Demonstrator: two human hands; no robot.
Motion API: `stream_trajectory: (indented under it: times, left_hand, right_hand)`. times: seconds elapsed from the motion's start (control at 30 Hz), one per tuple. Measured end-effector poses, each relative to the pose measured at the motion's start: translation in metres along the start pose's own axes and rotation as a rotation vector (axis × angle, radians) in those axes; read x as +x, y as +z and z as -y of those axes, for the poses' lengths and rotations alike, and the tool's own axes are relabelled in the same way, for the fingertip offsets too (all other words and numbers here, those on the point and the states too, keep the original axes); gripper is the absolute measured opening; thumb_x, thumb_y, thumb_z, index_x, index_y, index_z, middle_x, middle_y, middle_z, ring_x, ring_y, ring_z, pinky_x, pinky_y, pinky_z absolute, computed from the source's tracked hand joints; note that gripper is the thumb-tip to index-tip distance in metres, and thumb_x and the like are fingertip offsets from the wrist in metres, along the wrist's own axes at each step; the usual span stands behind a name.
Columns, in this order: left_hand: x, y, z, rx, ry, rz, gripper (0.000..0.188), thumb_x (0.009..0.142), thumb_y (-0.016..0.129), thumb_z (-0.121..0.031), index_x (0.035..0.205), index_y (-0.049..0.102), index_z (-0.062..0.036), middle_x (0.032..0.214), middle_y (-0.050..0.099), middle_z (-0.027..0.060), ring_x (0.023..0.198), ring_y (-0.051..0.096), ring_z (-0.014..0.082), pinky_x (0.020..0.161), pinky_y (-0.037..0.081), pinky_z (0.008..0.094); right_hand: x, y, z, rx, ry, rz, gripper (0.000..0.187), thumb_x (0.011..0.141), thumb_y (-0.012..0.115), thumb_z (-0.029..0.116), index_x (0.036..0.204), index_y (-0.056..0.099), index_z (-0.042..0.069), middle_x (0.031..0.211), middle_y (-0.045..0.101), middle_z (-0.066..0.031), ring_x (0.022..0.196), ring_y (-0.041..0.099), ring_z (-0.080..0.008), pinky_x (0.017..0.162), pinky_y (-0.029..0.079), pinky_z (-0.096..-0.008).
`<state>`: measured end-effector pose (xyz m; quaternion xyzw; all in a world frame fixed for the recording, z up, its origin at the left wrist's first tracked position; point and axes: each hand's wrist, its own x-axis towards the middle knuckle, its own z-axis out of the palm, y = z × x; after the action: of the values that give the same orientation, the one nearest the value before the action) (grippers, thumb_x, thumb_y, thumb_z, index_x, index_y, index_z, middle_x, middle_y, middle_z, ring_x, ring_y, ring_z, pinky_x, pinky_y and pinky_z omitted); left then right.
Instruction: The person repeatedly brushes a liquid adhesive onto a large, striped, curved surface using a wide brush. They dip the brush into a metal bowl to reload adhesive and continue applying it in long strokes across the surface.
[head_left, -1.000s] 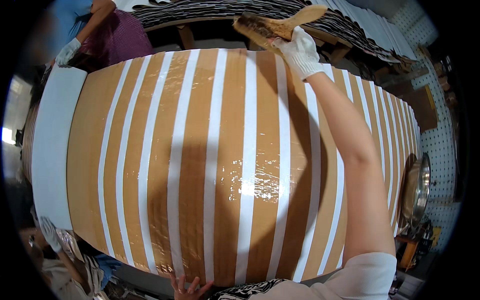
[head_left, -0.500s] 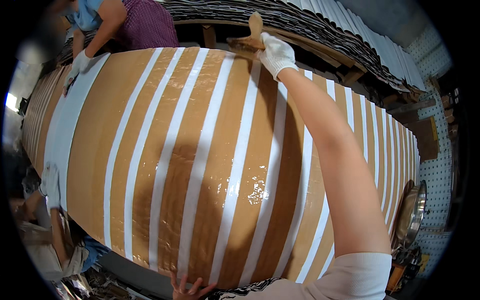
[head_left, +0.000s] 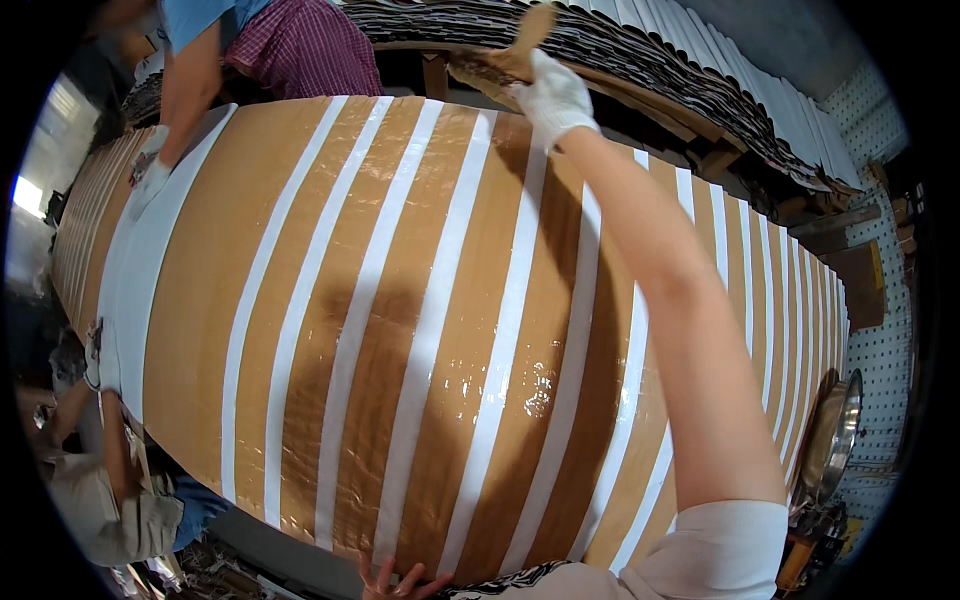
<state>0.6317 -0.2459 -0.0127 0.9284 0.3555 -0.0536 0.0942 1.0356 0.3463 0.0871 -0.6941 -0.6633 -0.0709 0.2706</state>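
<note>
In a white glove, my right hand is closed around a wide, wooden-handled brush at the far edge of the work. My bare left hand rests with fingers spread at the near edge, partly cut off by the frame. Between them lie overlapping brown sheets with white strips showing, fanned across the table. Wet, shiny patches glint on the middle sheets. The brush's bristles are partly blurred, and I cannot tell whether they touch the sheets.
At the left, two co-workers' gloved hands lie on a pale sheet. A metal basin stands at the right end. Behind the table are stacked dark-edged sheets on a wooden rack.
My right hand and the brush have shifted slightly and stay at the far edge. The co-worker's gloved hand at far left has slid along the pale sheet. The view has shifted a little.
</note>
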Motion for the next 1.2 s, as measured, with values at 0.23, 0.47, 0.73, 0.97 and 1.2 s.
stream_trajectory:
  times: [0.23,0.47,0.73,0.97,1.2]
  left_hand:
    - [-0.016,0.020,-0.012,0.054,-0.041,-0.056,0.059,0.088,0.063,-0.030,0.141,0.045,-0.0505,0.152,0.023,0.0035,0.137,0.026,0.0468,0.100,0.035,0.0766]
    - [-0.015,0.020,0.001,0.230,0.016,-0.028,0.062,0.088,0.064,-0.038,0.146,0.042,-0.0366,0.151,0.027,0.0103,0.137,0.029,0.0451,0.108,0.030,0.0709]
    - [0.012,-0.009,-0.003,-0.110,-0.084,-0.100,0.052,0.080,0.065,-0.028,0.131,0.060,-0.0351,0.129,0.048,0.0112,0.124,0.042,0.0400,0.105,0.023,0.0791]
    - [0.019,-0.023,-0.005,-0.019,-0.068,-0.116,0.055,0.077,0.069,-0.031,0.131,0.059,-0.0362,0.136,0.043,0.0090,0.131,0.035,0.0408,0.106,0.025,0.0763]
    - [0.034,-0.021,-0.001,-0.015,-0.042,-0.187,0.060,0.074,0.072,-0.034,0.131,0.058,-0.0373,0.142,0.039,0.0069,0.137,0.028,0.0415,0.106,0.026,0.0735]
  right_hand:
    - [-0.045,-0.011,-0.063,-0.119,-0.164,0.216,0.043,0.084,0.073,0.034,0.118,0.058,0.012,0.106,0.068,-0.0111,0.102,0.066,-0.0274,0.087,0.052,-0.0360]
    - [-0.019,-0.050,-0.092,-0.008,0.008,-0.006,0.026,0.086,0.068,0.026,0.106,0.063,0.011,0.105,0.068,-0.0138,0.100,0.064,-0.0366,0.087,0.051,-0.0429]
    - [-0.052,-0.030,-0.178,0.006,-0.094,0.143,0.041,0.081,0.074,0.026,0.119,0.064,0.015,0.111,0.067,-0.0160,0.104,0.063,-0.0366,0.089,0.051,-0.0429]
    - [-0.030,-0.091,-0.164,0.070,-0.015,0.156,0.036,0.081,0.074,0.026,0.110,0.062,0.008,0.105,0.068,-0.0174,0.100,0.064,-0.0346,0.089,0.050,-0.0411]
    - [-0.060,-0.058,-0.198,-0.246,-0.060,0.161,0.038,0.088,0.069,0.035,0.118,0.062,0.012,0.104,0.070,-0.0111,0.095,0.066,-0.0309,0.085,0.053,-0.0363]
